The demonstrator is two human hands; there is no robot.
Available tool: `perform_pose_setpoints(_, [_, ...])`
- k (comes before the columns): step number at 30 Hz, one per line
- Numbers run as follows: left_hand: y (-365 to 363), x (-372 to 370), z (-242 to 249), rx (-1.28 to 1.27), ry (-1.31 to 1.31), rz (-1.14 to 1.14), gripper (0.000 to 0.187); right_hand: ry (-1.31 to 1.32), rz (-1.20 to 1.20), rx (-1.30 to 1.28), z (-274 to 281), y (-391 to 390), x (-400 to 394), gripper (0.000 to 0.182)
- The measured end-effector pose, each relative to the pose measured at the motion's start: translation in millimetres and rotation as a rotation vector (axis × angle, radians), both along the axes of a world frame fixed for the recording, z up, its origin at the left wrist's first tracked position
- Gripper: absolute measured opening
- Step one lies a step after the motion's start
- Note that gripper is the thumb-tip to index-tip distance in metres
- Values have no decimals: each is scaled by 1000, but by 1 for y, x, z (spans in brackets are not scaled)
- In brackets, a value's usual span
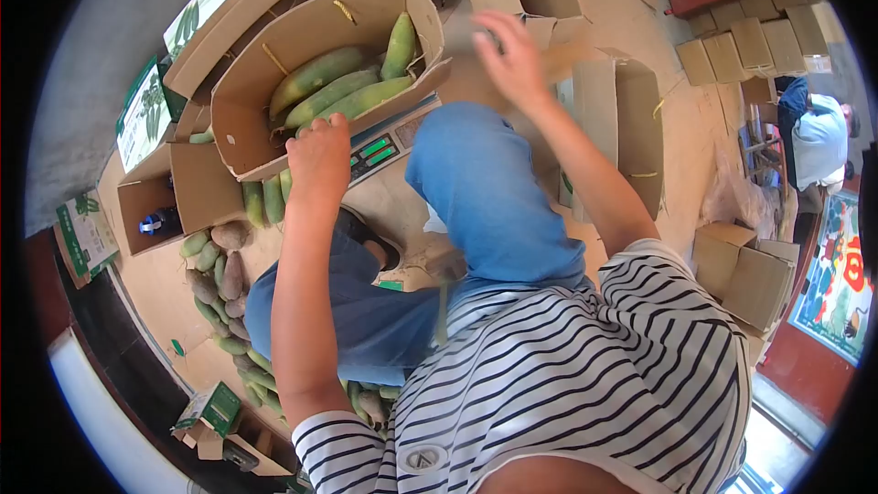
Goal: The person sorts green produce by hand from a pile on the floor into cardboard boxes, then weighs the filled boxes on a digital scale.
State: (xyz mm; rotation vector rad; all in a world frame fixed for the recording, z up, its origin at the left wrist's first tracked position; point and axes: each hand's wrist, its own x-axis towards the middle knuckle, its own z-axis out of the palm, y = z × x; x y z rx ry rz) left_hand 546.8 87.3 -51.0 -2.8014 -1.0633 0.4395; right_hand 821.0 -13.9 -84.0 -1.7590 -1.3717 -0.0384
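Observation:
An open cardboard box [247,123] holds several long green vegetables [334,82] and stands on a scale with a lit green display [375,151]. My left hand [318,160] has its fingers curled over the near edge of this box, by the scale's display. To the right of the box, my right hand [512,59] is raised in the air, blurred by motion, with its fingers apart and nothing held in them.
Green and brown vegetables [219,279] lie on the floor at the left. Empty open boxes stand at the upper right [640,119] and left [201,187]. Small cartons [750,44] are lined up at the far right, near a person in light clothing [820,139].

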Motion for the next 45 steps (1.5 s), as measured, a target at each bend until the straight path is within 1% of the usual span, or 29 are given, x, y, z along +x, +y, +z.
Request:
perform_pose_setpoints(1, [0,1,0,-1,2,-2,31,-45,-123,12,-16,-20,25,30])
perform_pose_setpoints(2, [0,2,0,-3,4,1,32,-147,-259,-22,-25,-47,51,39])
perform_pose_setpoints(3, [0,2,-1,-3,8,8,32,-108,-458,-144,-48,-80,77,47])
perform_pose_setpoints(4, [1,1,-1,-1,4,7,32,-313,-570,-349,-60,-119,103,59])
perform_pose_setpoints(5, [1,1,-2,0,1,6,32,-303,-682,-440,-67,-153,112,70])
perform_pose_setpoints(6, [1,2,-3,2,-3,4,32,-239,-732,-556,-79,-191,118,77])
perform_pose_setpoints(7, [0,3,-4,4,14,5,32,-36,-789,-766,-84,-219,116,82])
perform_pose_setpoints(8, [0,4,-4,11,30,6,32,69,-838,-877,-89,-239,108,77])
perform_pose_setpoints(10, [1,6,-4,20,47,11,33,498,-660,-921,-131,-289,118,64])
perform_pose_setpoints(12, [0,7,-4,17,46,11,33,536,-544,-651,-120,-295,86,50])
perform_pose_setpoints(15, [-1,6,1,8,-2,-6,22,387,-558,-668,-106,-299,71,39])
perform_pose_setpoints(16, [-1,5,5,-43,-5,9,32,345,-568,-643,-103,-305,68,37])
perform_pose_setpoints(18, [-2,5,11,-57,-7,19,31,258,-580,-596,-99,-312,67,32])
perform_pose_setpoints(21, [0,3,9,-48,-13,23,26,205,-609,-542,-99,-317,101,30])
perform_pose_setpoints(22, [0,3,8,-42,-15,15,24,276,-651,-556,-103,-313,124,31])
perform_pose_setpoints(24, [0,4,7,-42,8,24,21,57,-681,-502,-108,-289,171,31])
perform_pose_setpoints(26, [-1,8,9,-44,8,20,19,11,-745,-509,-107,-251,219,31])
perform_pose_setpoints(28, [0,8,13,-46,-4,17,15,-34,-752,-541,-82,-201,249,31])
perform_pose_setpoints(30, [0,7,9,-29,-4,17,16,-112,-813,-604,-68,-150,283,31])
perform_pose_setpoints(32, [-1,7,8,-26,-4,26,17,-101,-772,-546,-59,-101,305,33])
perform_pose_setpoints(34, [-1,9,12,-34,-11,31,17,0,-782,-601,-56,-55,315,34])
perform_pose_setpoints(37, [0,10,10,-36,-6,34,16,72,-695,-761,-93,-8,331,48])
perform_pose_setpoints(39, [1,8,5,4,-14,12,13,170,-703,-736,-101,0,318,66])
perform_pose_setpoints(40, [2,7,4,25,-21,1,12,217,-706,-722,-98,3,305,76])
perform_pose_setpoints(43, [0,11,8,-31,-10,29,14,155,-678,-749,-63,-4,267,102])
perform_pose_setpoints(45, [0,11,5,11,3,6,10,61,-630,-818,-60,-17,262,106])
